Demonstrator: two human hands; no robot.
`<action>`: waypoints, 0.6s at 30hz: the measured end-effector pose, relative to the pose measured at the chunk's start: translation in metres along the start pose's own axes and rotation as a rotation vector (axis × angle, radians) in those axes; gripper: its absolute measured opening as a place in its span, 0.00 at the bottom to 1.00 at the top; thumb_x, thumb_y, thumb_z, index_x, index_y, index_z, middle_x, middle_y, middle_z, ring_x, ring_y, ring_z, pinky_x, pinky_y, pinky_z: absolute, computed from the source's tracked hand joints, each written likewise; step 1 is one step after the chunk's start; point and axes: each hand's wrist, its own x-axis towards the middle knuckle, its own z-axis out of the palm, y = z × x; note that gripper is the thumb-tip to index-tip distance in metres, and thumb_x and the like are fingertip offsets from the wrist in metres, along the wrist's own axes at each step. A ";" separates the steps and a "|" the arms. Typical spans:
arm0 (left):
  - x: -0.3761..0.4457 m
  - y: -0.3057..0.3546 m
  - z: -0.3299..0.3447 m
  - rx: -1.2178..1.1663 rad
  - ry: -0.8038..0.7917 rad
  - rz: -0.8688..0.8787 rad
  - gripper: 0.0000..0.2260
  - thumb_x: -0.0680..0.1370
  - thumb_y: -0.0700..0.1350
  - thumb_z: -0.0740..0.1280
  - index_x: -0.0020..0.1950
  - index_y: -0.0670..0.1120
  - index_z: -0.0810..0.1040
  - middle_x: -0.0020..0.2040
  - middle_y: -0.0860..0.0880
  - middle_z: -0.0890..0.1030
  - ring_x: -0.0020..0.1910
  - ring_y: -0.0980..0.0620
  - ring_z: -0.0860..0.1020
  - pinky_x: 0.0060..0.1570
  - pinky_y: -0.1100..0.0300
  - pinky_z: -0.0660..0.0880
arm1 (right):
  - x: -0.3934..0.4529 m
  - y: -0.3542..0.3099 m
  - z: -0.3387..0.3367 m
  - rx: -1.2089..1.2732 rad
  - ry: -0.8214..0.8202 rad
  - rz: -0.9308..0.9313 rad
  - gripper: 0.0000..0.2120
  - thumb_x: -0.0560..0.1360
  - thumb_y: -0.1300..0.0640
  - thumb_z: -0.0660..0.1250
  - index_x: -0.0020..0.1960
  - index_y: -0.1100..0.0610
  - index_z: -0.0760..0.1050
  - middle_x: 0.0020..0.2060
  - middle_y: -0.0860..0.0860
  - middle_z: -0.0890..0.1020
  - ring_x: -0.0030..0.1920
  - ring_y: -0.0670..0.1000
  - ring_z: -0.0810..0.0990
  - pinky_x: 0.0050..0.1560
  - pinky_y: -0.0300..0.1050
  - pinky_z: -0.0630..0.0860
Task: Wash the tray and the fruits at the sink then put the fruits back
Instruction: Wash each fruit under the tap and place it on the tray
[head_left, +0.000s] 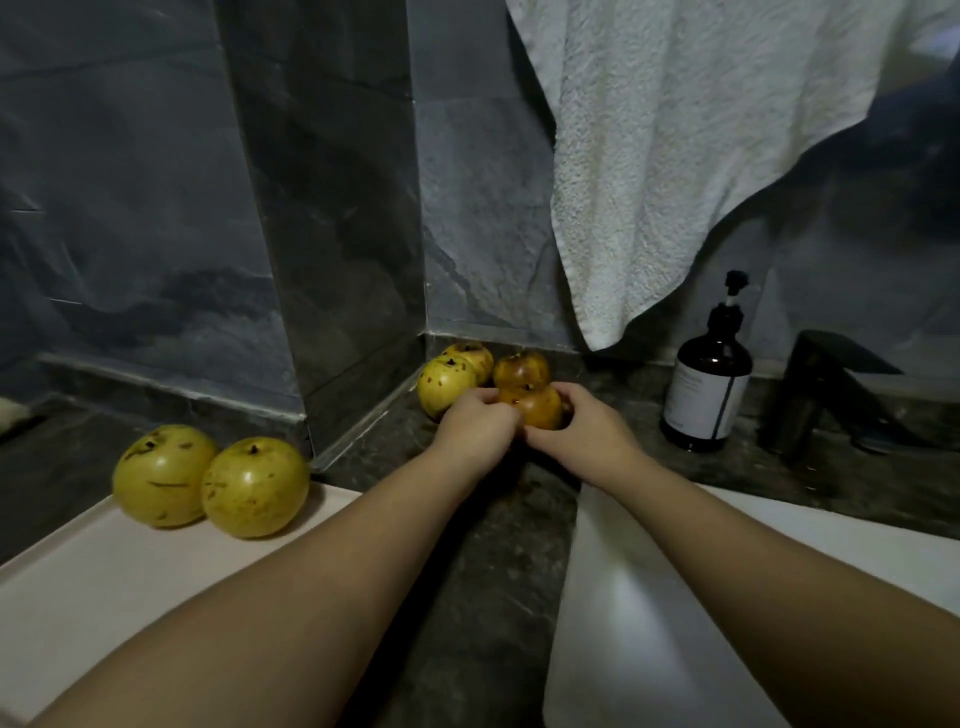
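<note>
I see both hands, left hand (480, 423) and right hand (582, 431), each grip curled round one brownish fruit (537, 408) on the worktop left of the soap bottle (706, 384). Two yellow fruits (210, 480) sit on the tray (104, 587), probably touching.

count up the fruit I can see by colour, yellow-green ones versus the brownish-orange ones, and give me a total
Yellow-green fruits: 4, two on the tray at and, two in the counter corner at and.
Brownish-orange fruits: 2, one at, one gripped by the left hand and right hand.
Total: 6
</note>
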 end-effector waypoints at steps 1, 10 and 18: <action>-0.007 0.004 0.005 -0.013 -0.016 0.002 0.36 0.65 0.46 0.70 0.75 0.49 0.73 0.57 0.43 0.83 0.53 0.45 0.83 0.53 0.53 0.81 | -0.005 0.005 -0.009 0.009 0.002 0.004 0.48 0.54 0.30 0.74 0.71 0.44 0.72 0.58 0.44 0.82 0.57 0.45 0.81 0.54 0.40 0.75; -0.074 0.025 0.090 -0.006 -0.273 -0.026 0.24 0.69 0.59 0.70 0.61 0.50 0.76 0.56 0.45 0.81 0.53 0.46 0.80 0.49 0.52 0.80 | -0.088 0.067 -0.101 0.157 0.013 0.066 0.41 0.53 0.33 0.78 0.64 0.37 0.72 0.54 0.38 0.81 0.52 0.37 0.82 0.55 0.40 0.81; -0.104 0.028 0.169 0.098 -0.535 -0.060 0.18 0.77 0.64 0.70 0.60 0.55 0.78 0.56 0.48 0.82 0.53 0.45 0.83 0.51 0.52 0.80 | -0.136 0.114 -0.172 -0.067 0.002 0.108 0.43 0.65 0.39 0.80 0.75 0.39 0.64 0.62 0.42 0.68 0.61 0.47 0.74 0.59 0.44 0.76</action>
